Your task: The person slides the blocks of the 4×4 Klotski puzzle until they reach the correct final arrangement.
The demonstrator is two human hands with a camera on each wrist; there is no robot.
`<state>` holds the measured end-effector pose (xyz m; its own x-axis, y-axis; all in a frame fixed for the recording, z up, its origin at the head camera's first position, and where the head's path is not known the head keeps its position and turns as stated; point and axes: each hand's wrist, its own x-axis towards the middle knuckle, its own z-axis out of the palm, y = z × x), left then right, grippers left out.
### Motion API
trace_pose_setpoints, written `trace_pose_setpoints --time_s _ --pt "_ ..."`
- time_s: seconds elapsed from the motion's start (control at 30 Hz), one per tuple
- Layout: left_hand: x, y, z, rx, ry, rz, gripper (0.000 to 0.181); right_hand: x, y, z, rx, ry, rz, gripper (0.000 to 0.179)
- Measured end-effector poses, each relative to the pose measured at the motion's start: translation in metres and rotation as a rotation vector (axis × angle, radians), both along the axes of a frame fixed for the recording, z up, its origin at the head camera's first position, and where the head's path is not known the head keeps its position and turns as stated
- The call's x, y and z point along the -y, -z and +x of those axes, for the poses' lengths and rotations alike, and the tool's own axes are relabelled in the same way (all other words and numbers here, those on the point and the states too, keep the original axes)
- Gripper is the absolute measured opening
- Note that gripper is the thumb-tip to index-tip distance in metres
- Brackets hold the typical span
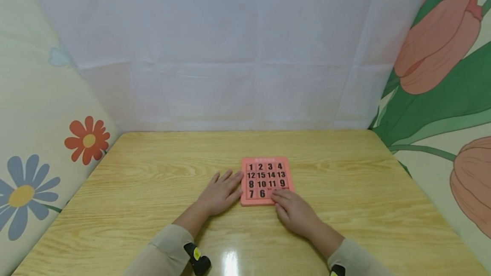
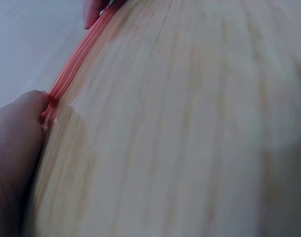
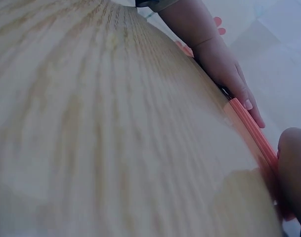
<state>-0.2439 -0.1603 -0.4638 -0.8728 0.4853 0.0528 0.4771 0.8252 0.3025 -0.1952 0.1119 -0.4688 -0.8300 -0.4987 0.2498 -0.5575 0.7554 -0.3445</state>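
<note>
A pink number sliding puzzle (image 1: 261, 184) lies flat on the table, its black-numbered tiles facing up. The top row reads 1 2 3 4, then 12 15 14 13, then 8 10 11 9; 7 and 6 begin the bottom row. My left hand (image 1: 221, 194) lies palm down along the puzzle's left edge, fingertips at the frame. With its fingertips, my right hand (image 1: 297, 214) touches the lower right tiles and hides the end of the bottom row. In the left wrist view, the left thumb (image 2: 26, 111) meets the puzzle's pink side (image 2: 73, 66).
The wooden table (image 1: 153, 156) reaches back to a white cloth backdrop (image 1: 245, 54). Floral cloths hang at both sides, with a red flower (image 1: 89, 140) on the left one and pink tulips (image 1: 437, 41) on the right one.
</note>
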Motion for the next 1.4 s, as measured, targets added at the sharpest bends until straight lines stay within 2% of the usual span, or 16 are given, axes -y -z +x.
trace_pose_setpoints --time_s 0.43,0.83,1.03,1.4 --pt "0.000 0.002 -0.001 0.010 -0.006 -0.036 0.060 -0.012 0.002 0.001 0.009 0.049 -0.027 0.035" --pt "0.000 0.001 -0.002 0.006 -0.008 -0.032 0.060 -0.016 0.002 0.002 -0.053 0.038 -0.037 0.034" --pt "0.000 0.001 -0.002 0.021 -0.018 -0.039 0.060 -0.007 0.002 0.001 -0.079 0.021 -0.035 0.034" --pt "0.000 0.003 -0.003 0.003 -0.014 -0.037 0.060 0.022 -0.001 -0.002 -0.036 -0.034 -0.010 0.036"
